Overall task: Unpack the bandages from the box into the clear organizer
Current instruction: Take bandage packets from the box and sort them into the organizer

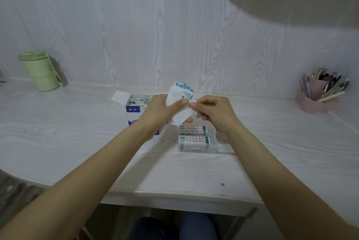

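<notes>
Clearly the stack of wrapped bandages (pixel 179 101) is the thing in play: a small fan of white paper packets with teal-printed ends, held up in the air over the desk, above the gap between the box and the organizer. The left hand (pixel 161 109) grips the stack from the side, thumb laid across the front of the top packet, so the packets stay together. The right hand (pixel 211 111) pinches the near corner of the stack between thumb and forefinger, its other fingers curled underneath; judging by that, it is squaring the packets or peeling some off so they will fit the tray.

Just below the hands sits the clear organizer (pixel 213 145), a shallow transparent tray already holding two rows of packets (pixel 194 134) lying flat with their green-printed edges toward the camera. Its right side looks free, though the right wrist hides part of it. Placed directly beneath the hands, it makes for a short drop.

Left of it, touching or nearly so, stands the bandage box (pixel 134 112), blue and white, upright with its top flap (pixel 119 97) folded back; more packets show inside, so the unpacking is only partway done.

All of this rests on a white wood-grain desk (pixel 77 142). Well apart, at the back left, stands a green lidded cup (pixel 39 71); at the far right, a pink pen holder (pixel 318 94) full of pens.
</notes>
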### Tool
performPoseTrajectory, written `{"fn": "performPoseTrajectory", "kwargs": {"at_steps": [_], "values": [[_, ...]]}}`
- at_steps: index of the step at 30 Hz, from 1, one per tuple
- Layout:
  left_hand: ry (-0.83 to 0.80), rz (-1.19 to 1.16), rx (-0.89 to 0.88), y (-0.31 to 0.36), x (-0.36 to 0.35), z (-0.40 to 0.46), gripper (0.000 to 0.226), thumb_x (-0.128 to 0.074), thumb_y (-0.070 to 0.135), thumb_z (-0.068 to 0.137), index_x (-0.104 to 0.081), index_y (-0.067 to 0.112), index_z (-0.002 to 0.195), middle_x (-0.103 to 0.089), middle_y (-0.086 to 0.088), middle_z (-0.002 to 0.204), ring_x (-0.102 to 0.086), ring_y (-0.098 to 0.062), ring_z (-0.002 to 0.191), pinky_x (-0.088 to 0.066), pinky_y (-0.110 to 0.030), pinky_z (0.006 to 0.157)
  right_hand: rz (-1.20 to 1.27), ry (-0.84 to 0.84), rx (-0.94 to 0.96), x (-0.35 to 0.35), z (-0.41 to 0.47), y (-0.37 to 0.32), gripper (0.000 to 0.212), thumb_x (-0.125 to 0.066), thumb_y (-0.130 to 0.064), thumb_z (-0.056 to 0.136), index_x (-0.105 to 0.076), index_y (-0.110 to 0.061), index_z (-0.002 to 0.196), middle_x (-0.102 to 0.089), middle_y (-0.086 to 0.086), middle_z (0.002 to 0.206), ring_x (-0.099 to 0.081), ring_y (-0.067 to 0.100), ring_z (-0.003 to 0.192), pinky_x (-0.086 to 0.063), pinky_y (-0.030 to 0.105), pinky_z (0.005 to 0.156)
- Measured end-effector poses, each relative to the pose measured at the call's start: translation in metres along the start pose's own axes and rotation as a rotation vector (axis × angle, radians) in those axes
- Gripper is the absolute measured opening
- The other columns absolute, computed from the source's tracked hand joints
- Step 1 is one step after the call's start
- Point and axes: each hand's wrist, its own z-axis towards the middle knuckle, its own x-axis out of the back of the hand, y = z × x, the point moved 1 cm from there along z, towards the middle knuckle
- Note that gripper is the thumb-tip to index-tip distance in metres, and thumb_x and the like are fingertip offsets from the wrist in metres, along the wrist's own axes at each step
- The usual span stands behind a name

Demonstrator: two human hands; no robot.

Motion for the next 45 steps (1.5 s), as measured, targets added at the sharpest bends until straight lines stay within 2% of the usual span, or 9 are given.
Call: {"fn": "performPoseTrajectory", "kwargs": {"at_steps": [6, 9, 15, 24, 26, 28, 31, 40, 45], "values": [[0.053, 0.136, -0.085, 0.0, -0.001, 0.0, 0.011, -0.054, 0.023, 0.095, -0.062, 0.017, 0.095, -0.073, 0.003, 0.074, -0.071, -0.016, 0.061, -0.056, -0.024, 0.054, 0.512, 0.028, -0.1, 0.009, 0.0, 0.001, 0.009, -0.063, -0.002, 0.086, -0.066, -0.001, 0.077, -0.068, 0.006, 0.07, -0.066, 0.01, 0.068, -0.053, 0.014, 0.067], [0.15, 0.295, -0.179, -0.001, 0.004, 0.004, 0.008, -0.052, 0.025, 0.096, -0.058, 0.024, 0.091, -0.07, 0.006, 0.076, -0.07, -0.014, 0.057, -0.056, -0.029, 0.059, 0.535, 0.056, -0.122, 0.017, 0.003, 0.004, 0.017, -0.062, -0.011, 0.088, -0.064, -0.002, 0.074, -0.066, 0.005, 0.068, -0.064, 0.009, 0.066, -0.053, 0.013, 0.067], [0.143, 0.31, -0.181, 0.0, 0.009, 0.007, 0.01, -0.057, 0.022, 0.093, -0.057, 0.03, 0.088, -0.07, 0.007, 0.074, -0.07, -0.015, 0.058, -0.058, -0.026, 0.06, -0.318, 0.048, -0.062, 0.022, 0.009, 0.02, 0.015, -0.073, 0.002, 0.076, -0.069, -0.012, 0.072, -0.065, -0.003, 0.068, -0.059, 0.005, 0.063, -0.045, 0.006, 0.056], [0.117, 0.257, -0.124, -0.003, 0.01, 0.008, 0.013, -0.072, 0.016, 0.082, -0.063, 0.025, 0.084, -0.074, -0.002, 0.08, -0.071, -0.024, 0.059, -0.057, -0.035, 0.063, -0.961, -0.175, 0.011, 0.005, 0.02, 0.032, 0.016, -0.064, 0.002, 0.079, -0.074, -0.01, 0.077, -0.065, -0.002, 0.071, -0.054, 0.004, 0.063, -0.037, 0.007, 0.053], [0.121, 0.208, -0.116, -0.003, 0.01, 0.006, 0.016, -0.073, 0.014, 0.08, -0.063, 0.026, 0.084, -0.073, -0.002, 0.081, -0.072, -0.021, 0.062, -0.056, -0.029, 0.053, -0.877, -0.11, 0.051, 0.005, 0.018, 0.029, 0.012, -0.064, -0.005, 0.082, -0.073, -0.012, 0.079, -0.067, -0.002, 0.075, -0.058, 0.008, 0.069, -0.039, 0.009, 0.058], [0.127, 0.183, -0.121, -0.002, 0.01, 0.006, 0.019, -0.075, 0.013, 0.078, -0.063, 0.027, 0.084, -0.073, 0.0, 0.081, -0.071, -0.015, 0.062, -0.05, -0.021, 0.046, -0.505, 0.019, 0.076, 0.004, 0.013, 0.021, 0.012, -0.064, -0.021, 0.088, -0.072, -0.015, 0.082, -0.07, -0.004, 0.08, -0.062, 0.008, 0.075, -0.044, 0.01, 0.065], [0.119, 0.214, -0.13, -0.001, 0.009, 0.004, 0.025, -0.078, 0.012, 0.075, -0.062, 0.031, 0.082, -0.069, 0.013, 0.072, -0.069, -0.005, 0.058, -0.052, -0.019, 0.047, -0.009, -0.049, -0.026, 0.001, 0.007, 0.007, 0.019, -0.062, -0.031, 0.089, -0.07, -0.014, 0.086, -0.071, 0.003, 0.082, -0.065, 0.01, 0.071, -0.05, 0.018, 0.063], [0.078, 0.11, -0.102, 0.002, 0.002, 0.002, 0.005, -0.057, 0.021, 0.093, -0.06, 0.023, 0.09, -0.069, 0.012, 0.061, -0.067, -0.004, 0.055, -0.05, -0.016, 0.046, 0.03, -0.017, 0.035, -0.003, 0.003, 0.001, 0.004, -0.072, -0.004, 0.079, -0.069, -0.006, 0.081, -0.067, 0.007, 0.069, -0.061, 0.005, 0.057, -0.052, 0.014, 0.06], [0.233, 0.157, -0.085, -0.002, 0.008, 0.008, 0.01, -0.064, 0.019, 0.088, -0.057, 0.022, 0.095, -0.067, 0.005, 0.079, -0.068, -0.008, 0.057, -0.053, -0.02, 0.048, -0.004, 0.113, 0.009, 0.002, 0.009, 0.009, 0.01, -0.072, -0.003, 0.08, -0.069, -0.012, 0.084, -0.067, 0.009, 0.07, -0.063, 0.009, 0.057, -0.055, 0.018, 0.064]]}}
